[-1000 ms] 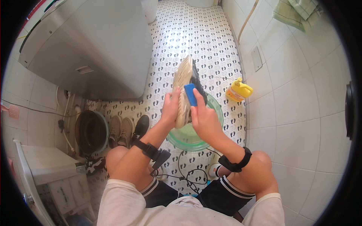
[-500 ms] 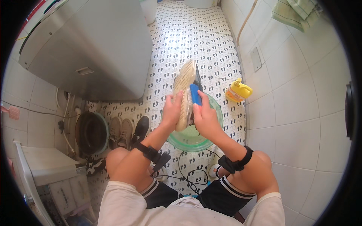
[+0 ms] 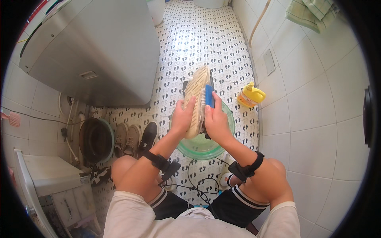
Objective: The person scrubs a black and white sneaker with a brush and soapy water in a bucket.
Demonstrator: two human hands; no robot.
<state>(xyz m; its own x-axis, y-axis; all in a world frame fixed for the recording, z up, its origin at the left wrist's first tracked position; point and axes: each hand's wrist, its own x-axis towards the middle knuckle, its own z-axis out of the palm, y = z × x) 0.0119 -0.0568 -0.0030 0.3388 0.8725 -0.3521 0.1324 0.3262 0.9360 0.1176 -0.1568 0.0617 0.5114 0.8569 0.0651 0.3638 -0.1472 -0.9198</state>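
My left hand (image 3: 183, 117) grips a shoe (image 3: 196, 95) turned sole-up, its pale ridged sole facing me, held above a green basin (image 3: 206, 146) on the floor. In my right hand (image 3: 216, 121) is a blue scrubbing brush (image 3: 209, 97), pressed against the right side of the sole. The shoe's dark upper shows only as a thin edge behind the sole. Both wrists carry black straps.
A yellow bottle (image 3: 250, 95) stands by the tiled right wall. A grey washing machine (image 3: 95, 51) fills the upper left. Three shoes (image 3: 135, 137) and a dark bucket (image 3: 94, 139) sit left of my knee. Black cables (image 3: 198, 184) lie between my legs.
The brush has slid up and down along the sole; the shoe has shifted slightly within my left hand's grip, still over the basin.
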